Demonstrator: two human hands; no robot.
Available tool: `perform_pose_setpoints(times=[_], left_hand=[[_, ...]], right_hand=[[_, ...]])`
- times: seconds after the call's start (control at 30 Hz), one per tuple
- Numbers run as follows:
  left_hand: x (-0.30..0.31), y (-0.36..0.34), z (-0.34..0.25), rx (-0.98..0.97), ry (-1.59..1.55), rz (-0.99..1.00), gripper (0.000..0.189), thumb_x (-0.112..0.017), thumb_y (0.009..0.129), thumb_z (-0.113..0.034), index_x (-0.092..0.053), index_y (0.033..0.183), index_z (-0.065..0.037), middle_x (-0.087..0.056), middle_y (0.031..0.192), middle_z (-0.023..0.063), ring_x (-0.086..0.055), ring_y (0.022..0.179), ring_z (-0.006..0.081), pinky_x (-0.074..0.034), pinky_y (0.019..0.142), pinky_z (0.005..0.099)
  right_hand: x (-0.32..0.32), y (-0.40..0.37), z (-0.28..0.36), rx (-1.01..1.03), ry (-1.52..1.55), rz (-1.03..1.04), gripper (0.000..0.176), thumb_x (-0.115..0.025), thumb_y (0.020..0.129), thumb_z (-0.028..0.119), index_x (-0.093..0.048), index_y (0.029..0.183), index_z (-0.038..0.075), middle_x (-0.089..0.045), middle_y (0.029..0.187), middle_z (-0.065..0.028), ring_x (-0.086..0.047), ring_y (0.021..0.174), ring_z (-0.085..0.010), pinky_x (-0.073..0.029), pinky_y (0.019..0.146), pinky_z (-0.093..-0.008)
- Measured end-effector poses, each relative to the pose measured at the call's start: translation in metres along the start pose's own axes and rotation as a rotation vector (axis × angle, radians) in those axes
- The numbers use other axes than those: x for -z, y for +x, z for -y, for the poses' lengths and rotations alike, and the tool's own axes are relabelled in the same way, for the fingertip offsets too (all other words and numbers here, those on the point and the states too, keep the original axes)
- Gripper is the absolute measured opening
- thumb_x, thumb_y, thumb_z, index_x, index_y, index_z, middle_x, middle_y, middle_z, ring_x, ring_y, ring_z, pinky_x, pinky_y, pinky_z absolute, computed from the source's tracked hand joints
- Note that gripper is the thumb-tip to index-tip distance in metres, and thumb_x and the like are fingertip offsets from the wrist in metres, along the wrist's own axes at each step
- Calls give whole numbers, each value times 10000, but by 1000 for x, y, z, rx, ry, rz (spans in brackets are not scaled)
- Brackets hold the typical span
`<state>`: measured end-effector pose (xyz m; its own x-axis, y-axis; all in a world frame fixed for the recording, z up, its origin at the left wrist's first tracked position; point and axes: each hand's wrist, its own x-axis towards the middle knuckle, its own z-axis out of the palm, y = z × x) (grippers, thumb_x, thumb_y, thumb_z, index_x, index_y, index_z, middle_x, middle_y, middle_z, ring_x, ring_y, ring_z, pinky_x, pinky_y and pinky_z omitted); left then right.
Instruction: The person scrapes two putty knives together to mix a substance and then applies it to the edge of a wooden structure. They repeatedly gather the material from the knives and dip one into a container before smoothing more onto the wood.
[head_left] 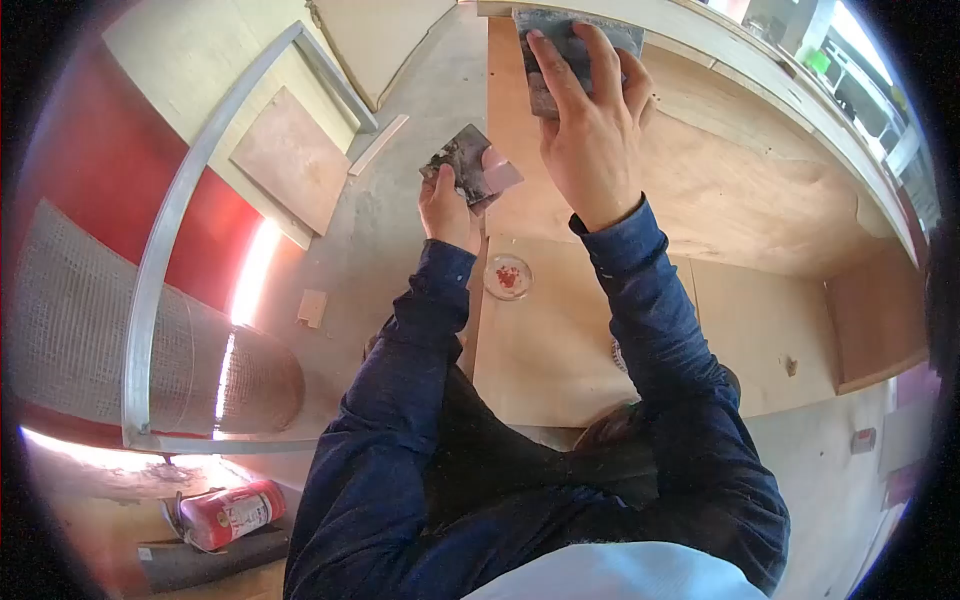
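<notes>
In my left hand [450,212] is a shiny, roughly square metal putty scraper [472,160], with dark smears on its face and my thumb over its near edge. My right hand [598,130] is farther forward and higher in the view. Its fingers lie spread across a dull grey, smeared rectangular scraper plate [540,95], gripping it close against the upper edge of the wooden panel [740,190]. Below my hands, a round clear dish [510,277] with red bits in it rests on a pale wooden board [540,345].
A metal frame [160,270] stands at the left, beside rolled wire mesh [75,310] and a leaning plywood piece [292,155]. A red fire extinguisher [232,515] lies at the lower left. The wooden box's end wall [878,325] rises at the right.
</notes>
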<state>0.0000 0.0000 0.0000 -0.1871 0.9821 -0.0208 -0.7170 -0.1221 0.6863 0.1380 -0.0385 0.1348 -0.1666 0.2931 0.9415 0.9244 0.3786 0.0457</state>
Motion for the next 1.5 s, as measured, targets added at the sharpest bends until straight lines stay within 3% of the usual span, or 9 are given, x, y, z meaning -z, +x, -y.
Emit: perform_pose_setpoints(times=[0.07, 1.5], left_hand=[[1, 1, 1, -7, -74, 48, 240, -446, 1031, -193, -459, 1259, -117, -628, 1189, 98, -678, 991, 270, -618, 725, 472], [-2, 5, 0, -63, -123, 34, 204, -409, 1039, -168, -477, 1217, -96, -648, 1149, 112, -698, 958, 264, -627, 688, 455]], right_hand=[[-2, 1, 1, -5, 9, -23, 737, -722, 683, -3, -593, 1338, 307, -440, 1457, -33, -402, 1243, -375, -354, 1017, -517], [-17, -6, 15, -54, 125, 0, 709, -726, 681, -12, -613, 1320, 275, -438, 1450, -63, -396, 1230, -392, -354, 1015, -533]])
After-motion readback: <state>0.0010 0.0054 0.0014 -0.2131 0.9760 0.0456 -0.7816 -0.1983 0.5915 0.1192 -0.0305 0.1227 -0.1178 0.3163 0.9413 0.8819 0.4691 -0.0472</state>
